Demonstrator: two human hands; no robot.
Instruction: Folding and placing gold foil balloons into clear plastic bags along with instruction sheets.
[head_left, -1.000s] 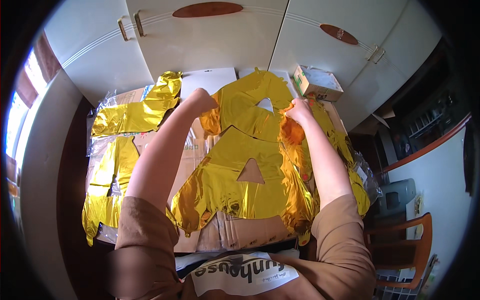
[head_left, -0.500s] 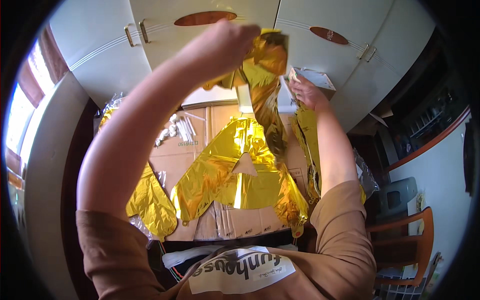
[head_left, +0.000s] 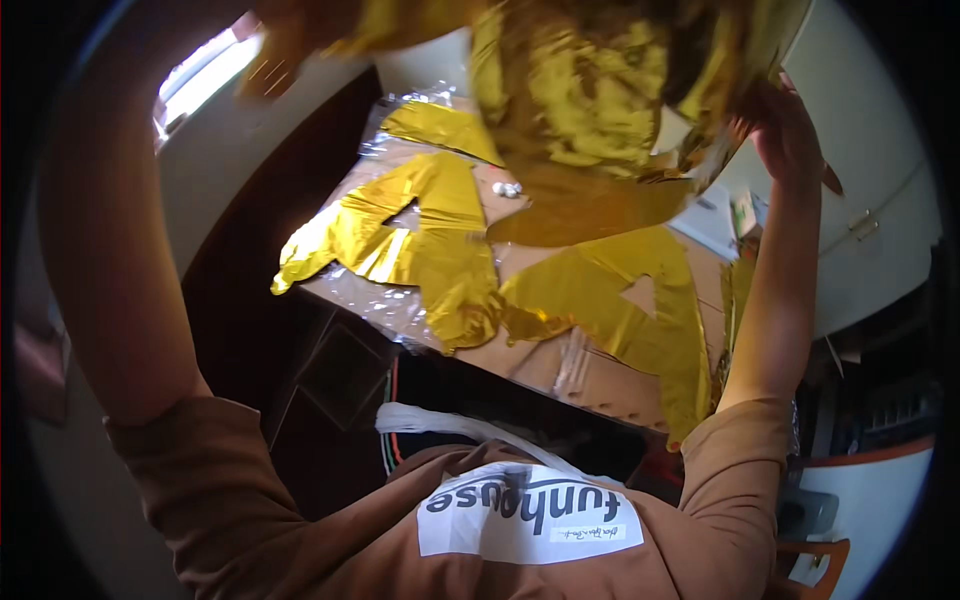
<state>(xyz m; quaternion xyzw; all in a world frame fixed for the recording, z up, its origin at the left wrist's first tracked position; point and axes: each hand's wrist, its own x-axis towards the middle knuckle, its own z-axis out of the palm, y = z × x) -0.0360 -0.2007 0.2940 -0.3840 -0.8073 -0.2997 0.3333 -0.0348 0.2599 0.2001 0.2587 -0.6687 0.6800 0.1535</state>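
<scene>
A large gold foil balloon, flat and crinkled, hangs raised across the top of the view, partly blurred. My right hand grips its right edge with bent fingers. My left arm reaches up to the top left; its hand lies beyond the upper edge. Below, two flat A-shaped gold foil balloons lie side by side on cardboard: one left, the other right. Another piece of gold foil rests behind the left one.
Small white items sit on the cardboard. Clear plastic wrap sticks out under the left balloon. A pale flat box stands at the back right, before the white cabinet. A wooden chair is at lower right.
Both arms have lifted and spread, drawing the hanging gold balloon up and wide. My left hand has left the view. The view has swung left, bringing in the left A-shaped balloon.
</scene>
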